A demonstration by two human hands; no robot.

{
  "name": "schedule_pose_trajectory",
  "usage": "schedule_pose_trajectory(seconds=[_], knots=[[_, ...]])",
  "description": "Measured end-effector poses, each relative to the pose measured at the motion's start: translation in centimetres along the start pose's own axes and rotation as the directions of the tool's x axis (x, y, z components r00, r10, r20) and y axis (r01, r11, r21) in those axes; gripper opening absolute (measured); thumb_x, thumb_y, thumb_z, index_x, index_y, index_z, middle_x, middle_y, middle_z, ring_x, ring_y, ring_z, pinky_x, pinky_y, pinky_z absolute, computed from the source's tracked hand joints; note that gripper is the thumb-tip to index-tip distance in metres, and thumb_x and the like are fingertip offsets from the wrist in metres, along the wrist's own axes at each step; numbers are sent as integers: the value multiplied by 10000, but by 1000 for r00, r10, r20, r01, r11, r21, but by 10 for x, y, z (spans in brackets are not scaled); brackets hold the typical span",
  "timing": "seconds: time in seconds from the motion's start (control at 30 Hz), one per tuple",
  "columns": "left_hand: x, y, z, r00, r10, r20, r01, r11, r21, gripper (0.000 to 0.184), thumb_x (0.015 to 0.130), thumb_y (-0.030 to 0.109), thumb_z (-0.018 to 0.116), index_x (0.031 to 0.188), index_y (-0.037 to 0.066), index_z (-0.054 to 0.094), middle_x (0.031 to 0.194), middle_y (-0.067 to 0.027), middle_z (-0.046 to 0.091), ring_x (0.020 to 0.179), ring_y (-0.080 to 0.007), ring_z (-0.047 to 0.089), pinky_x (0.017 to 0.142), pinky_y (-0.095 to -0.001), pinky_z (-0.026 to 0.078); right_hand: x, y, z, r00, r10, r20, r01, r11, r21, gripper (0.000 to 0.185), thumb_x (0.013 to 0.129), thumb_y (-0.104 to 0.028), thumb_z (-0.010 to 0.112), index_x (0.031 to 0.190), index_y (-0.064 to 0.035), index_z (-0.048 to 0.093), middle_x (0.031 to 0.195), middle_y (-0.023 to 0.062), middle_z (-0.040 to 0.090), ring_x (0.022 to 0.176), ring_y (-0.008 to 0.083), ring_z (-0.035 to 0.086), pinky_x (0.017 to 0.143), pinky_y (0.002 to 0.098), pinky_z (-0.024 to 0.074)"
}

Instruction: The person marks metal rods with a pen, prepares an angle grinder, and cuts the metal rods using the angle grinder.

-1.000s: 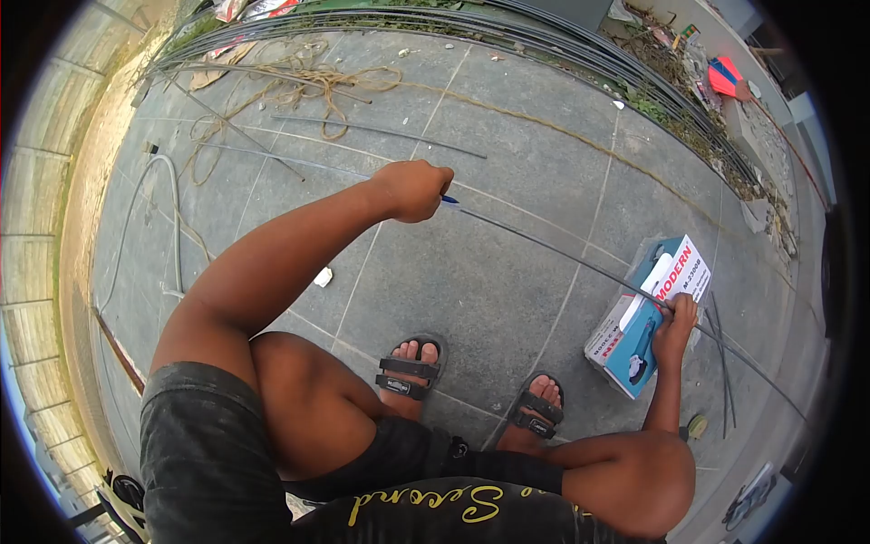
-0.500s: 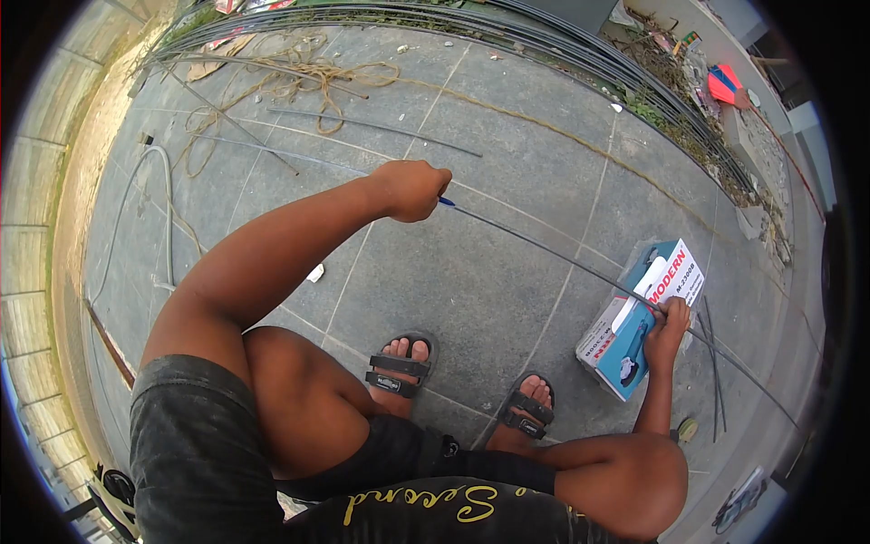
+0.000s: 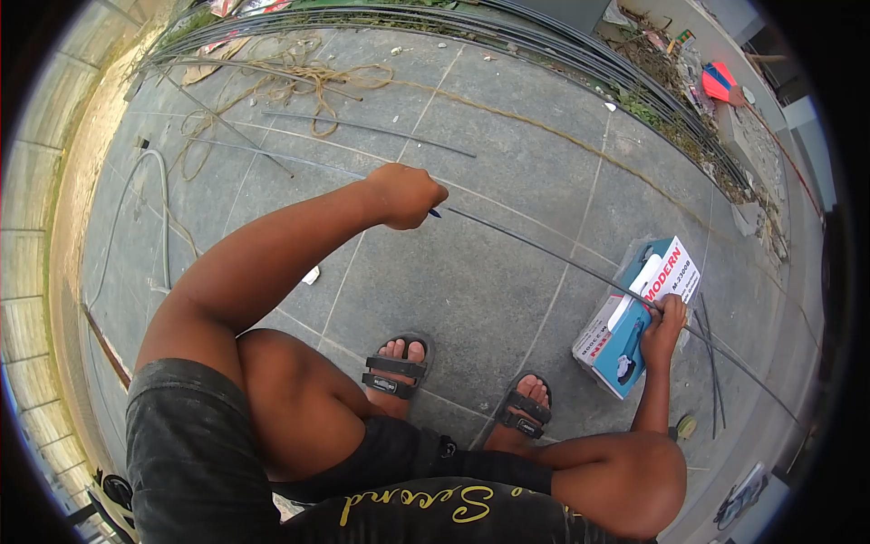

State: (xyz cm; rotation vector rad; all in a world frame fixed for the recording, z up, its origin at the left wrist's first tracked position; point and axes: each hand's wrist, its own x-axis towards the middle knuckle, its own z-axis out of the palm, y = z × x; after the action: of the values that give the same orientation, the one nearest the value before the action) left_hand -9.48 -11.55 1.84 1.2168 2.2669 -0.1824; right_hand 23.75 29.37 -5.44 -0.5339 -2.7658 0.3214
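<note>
My left hand [image 3: 408,195] is closed, palm down, with the tip of a blue pen-like marker [image 3: 435,213] poking out beneath the fingers. A long thin metal rod [image 3: 544,252] slants from beside this fist down to the right, passing over a teal and white cardboard box [image 3: 625,349] printed "MODERN". My right hand [image 3: 666,326] has its fingers wrapped round the rod at the box's near side. Beyond my left wrist a thin pale strip [image 3: 299,160] runs leftward along the floor; whether the fist also grips it is hidden.
Grey floor tiles lie around my sandalled feet [image 3: 396,367]. Tangled rope [image 3: 317,82], a loose rod [image 3: 372,134] and a bundle of long bars [image 3: 507,36] lie farther off. A grey hose [image 3: 166,218] curves at left. Short rods [image 3: 711,372] lie right of the box.
My left fist has shifted very slightly, and the marker tip has moved down and left, leaving a small gap to the rod. My right hand keeps its grip on the rod.
</note>
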Motion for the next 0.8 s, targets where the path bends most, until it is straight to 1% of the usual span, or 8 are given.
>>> schedule_pose_trajectory(seconds=[0.13, 0.2, 0.3, 0.43, 0.5, 0.53, 0.6, 0.8], knots=[[-4, 4, -4, 1000, -6, 20, 6, 1000, 21, 149, 868, 116, 562, 979, 66, 646, 881, -179, 695, 879, -379, 684, 759, -494, 525, 0, 1, 1, 1000, -14, -13, 14, 1000, -10, 281, 777, 98, 566, 1041, 7, 539, 1049, 170, 547, 1059, 377, 507, 942, 466, 353], [-2, 3, -13, 994, -81, 76, 84, 996, -30, 249, 871, 67, 543, 1096, 85, 650, 1052, -167, 697, 1010, -361, 675, 851, -466, 533, 0, -1, 0, 1000, 6, 8, -5, 1000, -10, 289, 770, 103, 559, 1043, 9, 540, 1044, 170, 544, 1060, 378, 507, 941, 465, 354], [0, -2, -15, 993, -117, 31, 119, 990, -74, 255, 868, 70, 540, 1100, 82, 645, 1053, -173, 695, 1012, -365, 673, 850, -474, 531, 0, 1, 0, 1000, 2, 9, -2, 1000, -19, 289, 767, 108, 553, 1039, 11, 540, 1030, 169, 542, 1048, 380, 505, 934, 465, 355], [3, -3, -8, 992, -126, 10, 127, 988, -88, 262, 875, 72, 531, 1115, 83, 637, 1058, -178, 693, 1019, -366, 670, 852, -479, 528, 0, 2, 1, 1000, 3, 11, -3, 1000, -9, 277, 769, 105, 549, 1029, 10, 538, 1016, 167, 542, 1032, 380, 504, 924, 467, 354], [6, -8, 3, 992, -62, -109, 52, 994, -91, 160, 918, 164, 533, 1008, 68, 624, 879, -194, 692, 868, -398, 678, 761, -509, 520, 1, -1, 0, 1000, -2, 3, 2, 1000, -11, 267, 771, 101, 553, 1021, 8, 536, 1006, 165, 541, 1021, 378, 503, 915, 469, 354], [5, -5, -1, 992, -61, -111, 51, 995, -91, 160, 918, 164, 533, 1008, 68, 624, 879, -194, 692, 868, -398, 678, 761, -509, 520, 1, -2, 0, 1000, -2, 1, 2, 1000, -13, 267, 771, 101, 553, 1021, 8, 536, 1006, 165, 541, 1021, 378, 503, 915, 469, 354], [3, 1, -9, 994, -109, 21, 111, 991, -76, 265, 898, 81, 517, 1141, 84, 624, 1068, -182, 689, 1033, -364, 666, 868, -479, 522, 1, -4, -1, 1000, -2, -11, 2, 1000, -4, 261, 772, 97, 557, 1016, 7, 535, 1010, 165, 541, 1024, 378, 504, 917, 468, 355], [5, 2, -9, 994, -108, 17, 109, 991, -74, 255, 903, 80, 516, 1129, 89, 634, 1070, -177, 690, 1033, -364, 665, 868, -475, 523, 1, -2, 0, 999, -20, -26, 19, 1000, -3, 254, 781, 86, 566, 1020, 6, 535, 1015, 163, 543, 1025, 377, 506, 922, 467, 357]])
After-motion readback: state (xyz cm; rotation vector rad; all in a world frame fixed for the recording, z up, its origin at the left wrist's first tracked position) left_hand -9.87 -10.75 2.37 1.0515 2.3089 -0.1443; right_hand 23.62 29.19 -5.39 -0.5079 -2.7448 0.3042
